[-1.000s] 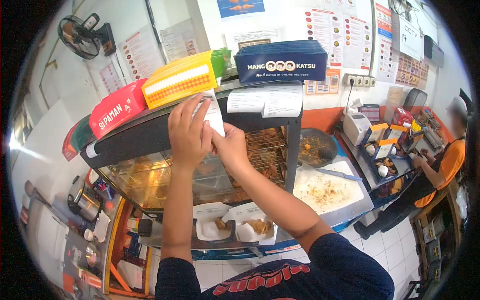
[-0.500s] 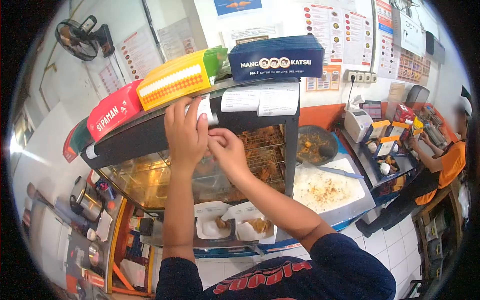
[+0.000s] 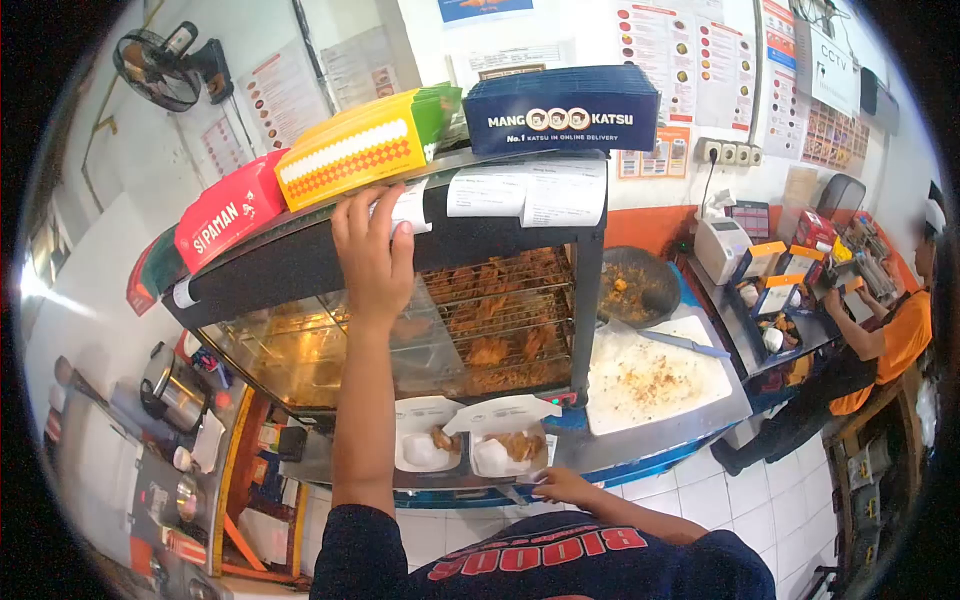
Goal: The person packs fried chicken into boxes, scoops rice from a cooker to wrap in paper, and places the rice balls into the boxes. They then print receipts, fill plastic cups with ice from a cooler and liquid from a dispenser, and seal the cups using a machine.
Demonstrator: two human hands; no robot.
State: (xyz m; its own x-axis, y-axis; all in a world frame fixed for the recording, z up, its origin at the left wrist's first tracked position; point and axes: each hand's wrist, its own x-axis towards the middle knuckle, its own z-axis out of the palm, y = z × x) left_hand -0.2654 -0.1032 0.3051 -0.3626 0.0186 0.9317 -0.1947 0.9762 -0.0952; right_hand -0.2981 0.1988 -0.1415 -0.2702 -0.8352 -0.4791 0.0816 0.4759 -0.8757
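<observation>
My left hand (image 3: 372,255) is raised, its fingers flat on a white paper slip (image 3: 409,209), holding it against the black top edge of the glass food warmer (image 3: 300,262). Fried pieces lie on the racks (image 3: 495,318) inside. My right hand (image 3: 565,487) is down at the counter's front edge, holding nothing, just below two open white food boxes (image 3: 428,452) (image 3: 508,448) with rice and fried pieces.
Red (image 3: 230,215), yellow (image 3: 350,160) and blue (image 3: 560,108) carton stacks sit on top of the warmer, and two more slips (image 3: 525,192) hang from its edge. To the right are a crumbed white cutting board (image 3: 655,378), a knife (image 3: 685,346) and a dark pan (image 3: 635,285). A co-worker in orange (image 3: 895,335) works at far right.
My right hand left the paper slip and dropped to the counter edge by the food boxes. My left hand stays on the slip, now pressed higher on the warmer's top edge.
</observation>
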